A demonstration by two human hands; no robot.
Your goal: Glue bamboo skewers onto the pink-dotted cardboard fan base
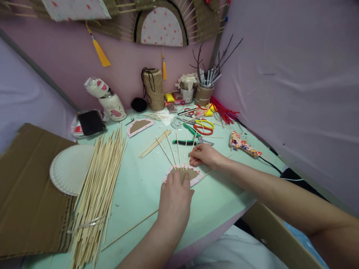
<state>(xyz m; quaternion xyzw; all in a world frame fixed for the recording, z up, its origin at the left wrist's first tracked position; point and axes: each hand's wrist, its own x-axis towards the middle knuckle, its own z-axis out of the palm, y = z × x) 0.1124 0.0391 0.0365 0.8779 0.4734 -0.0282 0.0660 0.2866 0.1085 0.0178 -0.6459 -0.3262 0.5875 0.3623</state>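
Note:
A half-round piece of cardboard point(193, 173) with a pink-spotted cloth edge lies on the table. Several thin bamboo sticks point(177, 149) fan out from it, away from me. My left hand point(175, 194) rests over its near side, fingers stretched and pressing down. At the rightmost stick of the fan point(193, 144), my right hand point(204, 155) pinches with thumb and fingers, close to the cardboard. Just beyond the fan are the green-and-black pruning shears point(185, 142). A small pile of sticks point(155, 144) lies to its left.
A big stick bundle point(98, 194), paper plate point(71, 168) and cardboard sheet point(30, 194) fill the left. A flowered glue gun point(242, 144) with a cord lies right. Behind are scissors point(203, 129), another half-round point(140, 127), a twine cone point(155, 89) and a pot of twigs point(204, 95).

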